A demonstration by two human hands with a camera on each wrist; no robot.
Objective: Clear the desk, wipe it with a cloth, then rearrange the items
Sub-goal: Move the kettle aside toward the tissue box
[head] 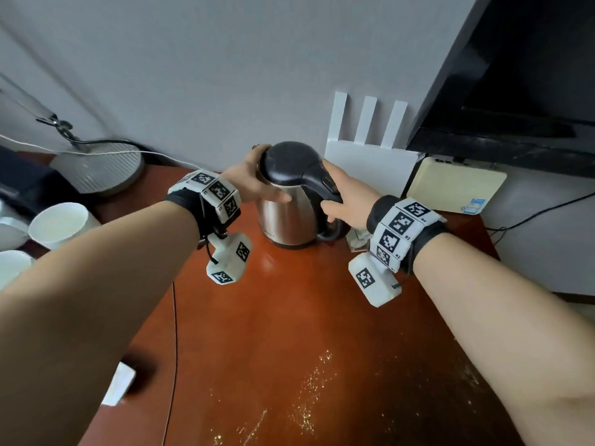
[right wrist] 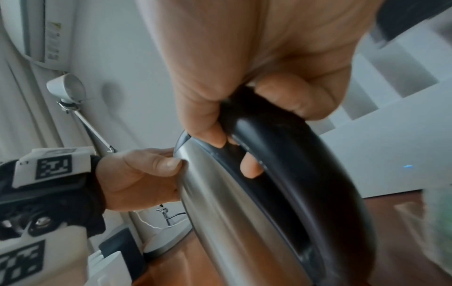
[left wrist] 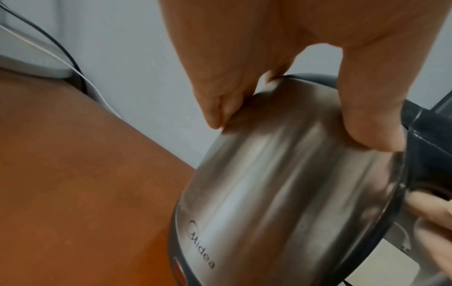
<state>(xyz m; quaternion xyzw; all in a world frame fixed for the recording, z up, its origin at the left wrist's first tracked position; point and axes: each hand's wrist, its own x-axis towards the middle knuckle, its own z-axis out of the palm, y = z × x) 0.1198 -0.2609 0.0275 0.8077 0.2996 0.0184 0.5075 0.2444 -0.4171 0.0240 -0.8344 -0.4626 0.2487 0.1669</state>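
Observation:
A steel kettle (head: 286,217) with a black lid and black handle stands at the back of the red-brown desk (head: 289,317). My left hand (head: 254,180) holds its upper body, thumb on the front and fingers curled round the far side by the lid. In the left wrist view the thumb (left wrist: 367,116) presses the steel wall (left wrist: 281,183). My right hand (head: 346,201) grips the black handle (right wrist: 281,145), fingers curled through it. Whether the kettle's bottom touches the desk I cannot tell.
White cups (head: 61,225) and a lamp base (head: 99,169) stand at the left. A white router (head: 370,162), a beige box (head: 457,185) and a television (head: 515,75) stand behind and right. A small packet (head: 357,239) lies by the kettle. Crumbs (head: 315,397) and a black cable (head: 175,333) lie nearer.

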